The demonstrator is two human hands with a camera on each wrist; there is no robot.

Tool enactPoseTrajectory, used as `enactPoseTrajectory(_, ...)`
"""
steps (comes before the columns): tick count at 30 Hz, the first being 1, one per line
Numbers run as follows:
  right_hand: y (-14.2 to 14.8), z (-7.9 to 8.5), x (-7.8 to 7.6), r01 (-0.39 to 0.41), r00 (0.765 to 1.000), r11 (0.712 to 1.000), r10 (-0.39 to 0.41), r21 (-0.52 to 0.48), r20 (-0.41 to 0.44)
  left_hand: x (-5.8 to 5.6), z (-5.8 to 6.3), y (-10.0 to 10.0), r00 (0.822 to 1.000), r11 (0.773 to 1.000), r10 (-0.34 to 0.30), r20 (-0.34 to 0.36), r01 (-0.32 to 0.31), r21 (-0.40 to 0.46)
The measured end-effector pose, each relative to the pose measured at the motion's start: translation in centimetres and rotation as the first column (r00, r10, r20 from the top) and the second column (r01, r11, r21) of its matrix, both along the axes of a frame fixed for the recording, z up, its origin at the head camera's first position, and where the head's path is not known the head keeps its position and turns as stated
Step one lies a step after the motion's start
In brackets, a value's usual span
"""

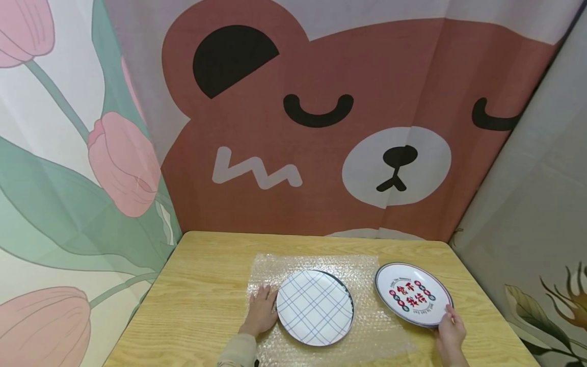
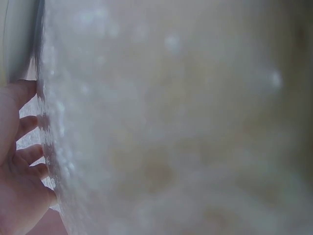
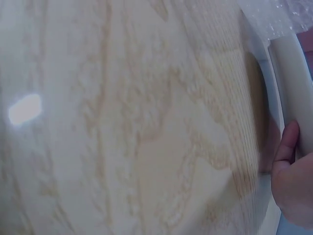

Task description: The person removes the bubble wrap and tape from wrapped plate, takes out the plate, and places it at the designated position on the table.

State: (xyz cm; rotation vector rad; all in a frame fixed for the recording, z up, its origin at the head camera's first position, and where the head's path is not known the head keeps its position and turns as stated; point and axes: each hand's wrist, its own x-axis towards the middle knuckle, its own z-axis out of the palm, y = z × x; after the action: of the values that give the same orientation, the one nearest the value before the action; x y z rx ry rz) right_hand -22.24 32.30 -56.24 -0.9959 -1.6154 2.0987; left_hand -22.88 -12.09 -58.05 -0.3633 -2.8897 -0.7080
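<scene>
My right hand [image 1: 451, 331] grips the near right rim of a round white plate [image 1: 412, 294] with red characters and a dark edge. In the right wrist view, fingers [image 3: 288, 139] sit on the rim of that tilted plate. A white plate with a blue plaid pattern [image 1: 315, 307] lies on a sheet of bubble wrap [image 1: 376, 331]. A dark patterned edge shows along its right side. Beside its left rim, my left hand [image 1: 262, 311] rests on the bubble wrap with fingers extended. The left wrist view shows those fingers [image 2: 30, 154] spread over the wrap.
The bubble wrap spreads across the middle of a wooden table [image 1: 197, 285]. Behind the table hangs a curtain with a bear print [image 1: 257, 214]. A tulip-print curtain [image 1: 69, 204] borders the left, and a pale curtain [image 1: 527, 219] the right.
</scene>
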Motion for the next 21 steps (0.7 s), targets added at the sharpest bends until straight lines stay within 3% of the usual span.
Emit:
enactPoseTrajectory(8,0.13,0.29,-0.29,-0.018,1.000,0.999,0.017,-0.044,-0.012,0.07,0.03,0.05,1.000,1.000,0.001,-0.014,-0.001,0.007)
enactPoseTrajectory(21,0.24,0.10,-0.69,0.016,1.000,0.993,-0.018,-0.113,-0.010,-0.05,-0.09,-0.07,1.000,1.000,-0.009,-0.029,0.009,0.005)
